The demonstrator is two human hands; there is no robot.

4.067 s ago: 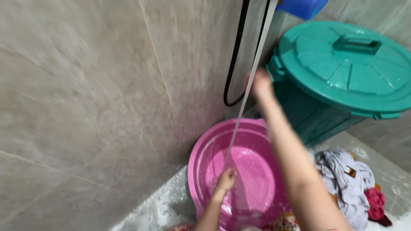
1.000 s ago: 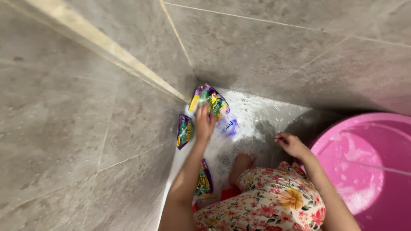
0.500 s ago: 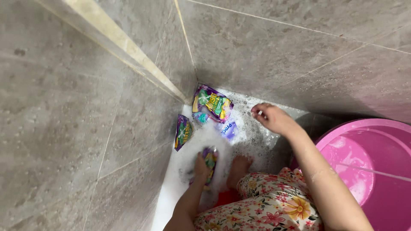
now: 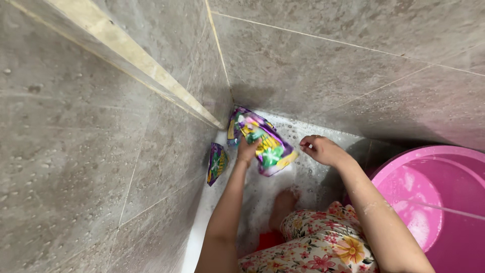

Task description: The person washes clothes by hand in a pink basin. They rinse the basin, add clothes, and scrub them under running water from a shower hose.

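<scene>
Left hand (image 4: 247, 150) closed on a purple packet (image 4: 268, 144), lifted near the wall corner (image 4: 230, 98). Right hand (image 4: 319, 149) loosely curled, empty, just beside that packet.

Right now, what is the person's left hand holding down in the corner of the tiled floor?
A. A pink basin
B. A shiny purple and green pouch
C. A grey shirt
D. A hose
B: the left hand grips a shiny purple and green pouch lifted off the soapy floor, while the pink basin sits apart at the right, and the right hand hovers empty beside the pouch.
</scene>
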